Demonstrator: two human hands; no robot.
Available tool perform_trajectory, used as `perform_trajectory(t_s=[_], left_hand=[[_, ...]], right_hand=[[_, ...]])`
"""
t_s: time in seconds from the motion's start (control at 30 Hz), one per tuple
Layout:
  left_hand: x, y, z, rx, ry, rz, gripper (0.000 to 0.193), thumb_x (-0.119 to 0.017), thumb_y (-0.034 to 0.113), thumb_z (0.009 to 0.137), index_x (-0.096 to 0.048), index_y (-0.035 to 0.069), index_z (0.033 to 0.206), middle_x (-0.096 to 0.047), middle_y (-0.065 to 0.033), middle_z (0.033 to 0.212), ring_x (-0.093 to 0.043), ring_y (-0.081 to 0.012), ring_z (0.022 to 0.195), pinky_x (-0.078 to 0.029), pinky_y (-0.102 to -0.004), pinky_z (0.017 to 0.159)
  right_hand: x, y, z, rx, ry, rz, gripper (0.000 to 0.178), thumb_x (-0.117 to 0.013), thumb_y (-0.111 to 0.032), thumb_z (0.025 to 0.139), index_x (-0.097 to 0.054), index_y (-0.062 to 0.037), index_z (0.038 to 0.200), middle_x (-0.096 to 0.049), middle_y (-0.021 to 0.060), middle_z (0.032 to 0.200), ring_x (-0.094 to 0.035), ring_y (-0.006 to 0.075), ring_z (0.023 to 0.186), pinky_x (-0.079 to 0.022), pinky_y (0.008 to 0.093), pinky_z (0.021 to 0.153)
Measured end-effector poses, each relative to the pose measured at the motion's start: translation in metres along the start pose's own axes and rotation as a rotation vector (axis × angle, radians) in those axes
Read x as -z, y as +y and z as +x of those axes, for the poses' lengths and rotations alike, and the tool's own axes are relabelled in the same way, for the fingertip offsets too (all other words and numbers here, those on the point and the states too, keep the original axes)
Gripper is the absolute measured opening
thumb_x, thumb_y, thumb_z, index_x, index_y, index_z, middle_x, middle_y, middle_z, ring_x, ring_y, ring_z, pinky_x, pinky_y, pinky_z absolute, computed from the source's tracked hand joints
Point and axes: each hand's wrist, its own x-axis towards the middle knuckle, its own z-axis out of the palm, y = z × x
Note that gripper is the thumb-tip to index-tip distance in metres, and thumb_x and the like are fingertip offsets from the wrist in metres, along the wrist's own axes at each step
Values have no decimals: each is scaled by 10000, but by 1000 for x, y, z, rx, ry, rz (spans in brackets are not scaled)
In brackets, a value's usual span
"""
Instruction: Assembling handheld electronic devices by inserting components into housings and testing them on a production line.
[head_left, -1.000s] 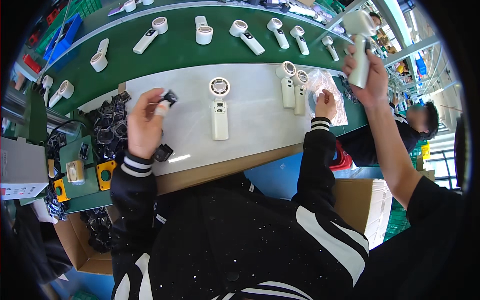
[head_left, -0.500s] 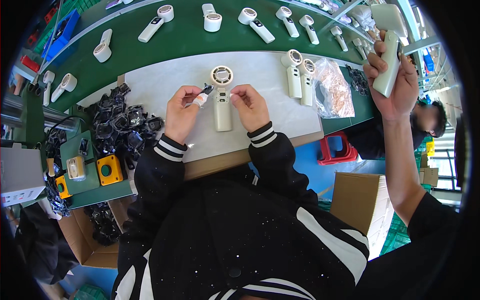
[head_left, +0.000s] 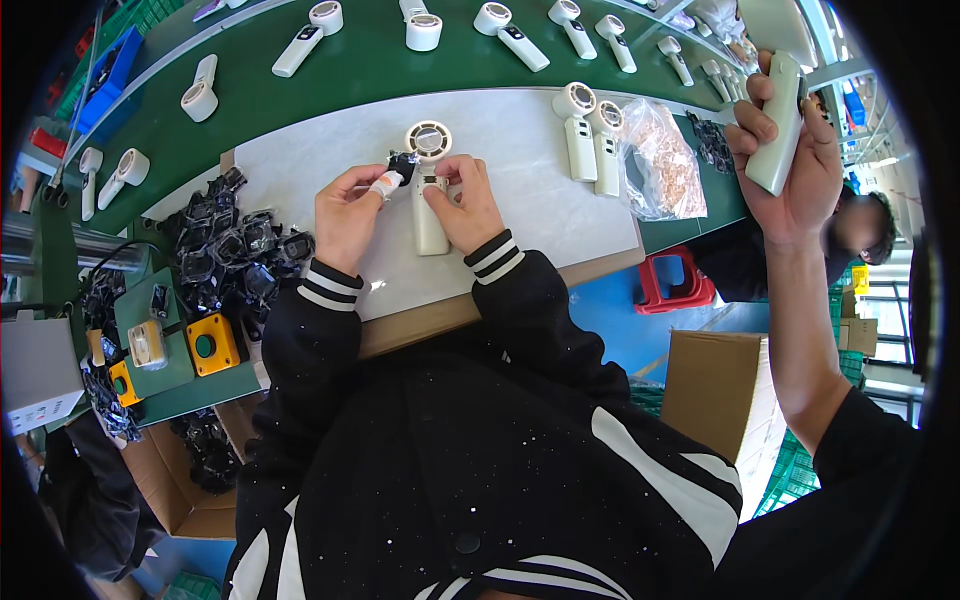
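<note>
A pale handheld fan point(head_left: 430, 235) lies face up on the white work sheet, its round grille head pointing away from me. Beside its neck, my left hand point(head_left: 345, 220) pinches a small white tube point(head_left: 385, 184) with an orange mark. A shiny black piece point(head_left: 403, 165) sits at the tube's far end; whether it is joined to the tube I cannot make out. My right hand point(head_left: 465, 205) is closed at the fan's upper handle, thumb and fingers over the small dark panel point(head_left: 430, 180) there. Anything tiny between those fingertips is hidden.
Black film-wrapped parts point(head_left: 235, 240) are heaped at left, near yellow boxes with green buttons point(head_left: 212, 344). Two fans point(head_left: 578, 145) and a clear bag point(head_left: 662, 160) lie at right. More fans line the green belt point(head_left: 450, 75). Another person's hand point(head_left: 790, 170) holds a fan at far right.
My right hand has moved left, from beside the fan onto its upper handle. The black piece and tube have tilted up near the fan's neck. The whole view has shifted slightly.
</note>
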Motion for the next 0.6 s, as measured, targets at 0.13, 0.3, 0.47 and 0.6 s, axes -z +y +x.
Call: perform_trajectory(t_s=[0.13,0.3,0.47,0.6], left_hand=[[-5,9,-2,47,5,-12,154,-641,8,837,-686,-2,984,-664,-51,861,-577,-108,759,-478,-205,669],[-13,8,-4,14,-42,49,124,-650,15,814,-682,-18,929,-651,-44,805,-530,-98,676,-448,-209,614],[-12,0,-2,-150,-95,357,104,-656,53,799,-671,-3,885,-634,-48,772,-520,-123,643,-440,-241,595],[-11,2,-1,-216,-120,524,92,-656,80,785,-658,9,843,-618,-57,756,-526,-154,637,-438,-264,596]], right_hand=[[3,-1,1,-35,35,146,77,-603,-45,820,-568,-60,887,-495,27,923,-467,134,810,-403,232,688],[14,-5,6,-89,-113,274,28,-593,-60,852,-566,-54,850,-525,-5,771,-442,80,685,-374,193,622],[15,1,9,-102,-131,143,65,-590,-67,844,-558,-44,792,-494,-19,652,-411,78,602,-355,200,571],[12,2,10,-144,-78,83,107,-601,-95,814,-548,-31,747,-492,5,622,-423,120,577,-369,237,558]])
